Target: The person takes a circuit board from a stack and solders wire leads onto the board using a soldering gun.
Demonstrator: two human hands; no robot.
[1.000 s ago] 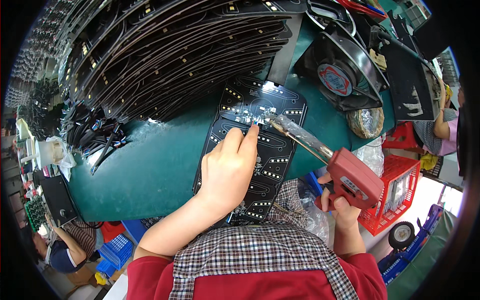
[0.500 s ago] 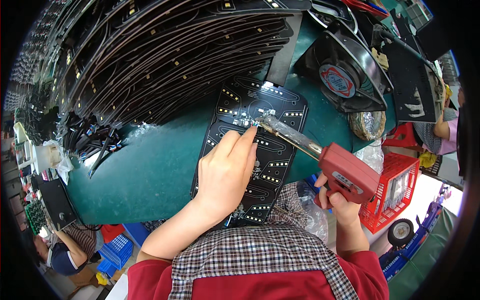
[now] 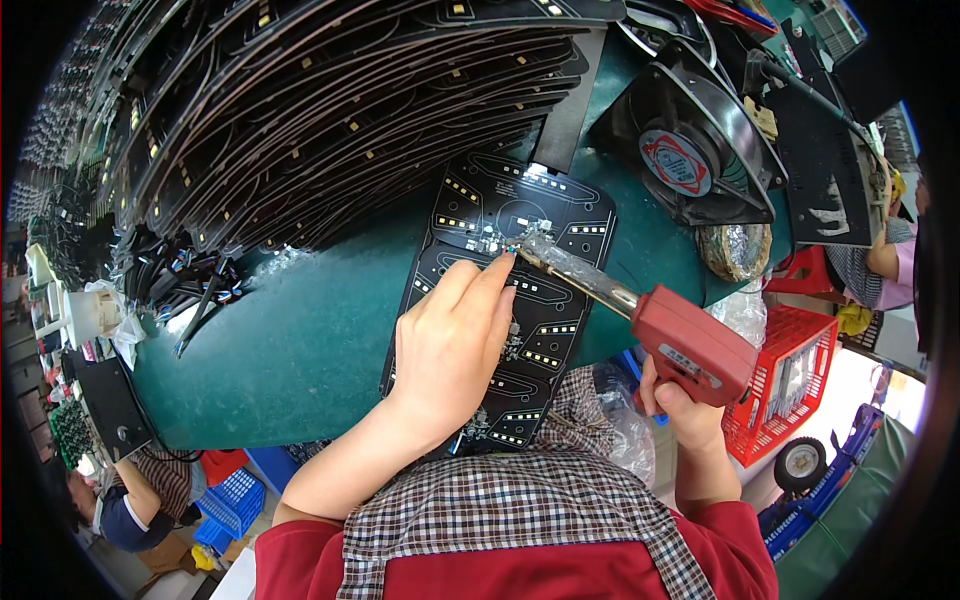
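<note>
A black circuit board [image 3: 560, 205] with rows of small white LEDs lies lengthwise before me, on top of another such board. My left hand [image 3: 450, 335] rests over its middle, fingers pressed together and the index fingertip down on the board. Tiny coloured wire ends seem to show at that fingertip, but what it pinches is mostly hidden. My right hand [image 3: 683, 400] is wrapped around the handle of a red soldering gun [image 3: 695, 345]. The gun's metal barrel slants up and left, and its tip meets the board right beside my left index fingertip.
A tall stack of black boards [image 3: 350, 120] fills the far left of the green table [image 3: 280, 350]. Loose black cables [image 3: 200, 270] lie left. A black fan [image 3: 680, 150] and a solder wire spool [image 3: 735, 250] stand right. A red crate [image 3: 790, 380] is beyond the table edge. Other people sit at both sides.
The soldering gun and my right hand have shifted slightly to the left. My left hand and the board have stayed nearly still.
</note>
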